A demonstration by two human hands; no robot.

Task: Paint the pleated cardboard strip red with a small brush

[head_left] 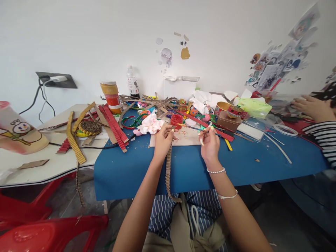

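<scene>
My left hand [163, 141] is closed, thumb and fingers pinched on a narrow brown corrugated cardboard strip [168, 171]. The strip hangs over the table's front edge, its lower end curling near my lap. To the right, my right hand [211, 144] has its fingers pinched together. A small whitish bit shows at those fingertips, too small to name. Between and behind the hands lies a thin paintbrush [187, 126]; whether the right fingers touch it, I cannot tell. Just beyond the left hand stands a tub of red paint [176, 120], on a paint-flecked pale board [186, 140].
Crumpled stained tissue [150, 123] and green tape rolls [131, 122] lie left of the hands. Red and yellow corrugated strips [112, 126] cover the left side. A drink cup [22, 131] stands far left. At right are a brown box [228, 122] and a co-worker's hand [311, 107].
</scene>
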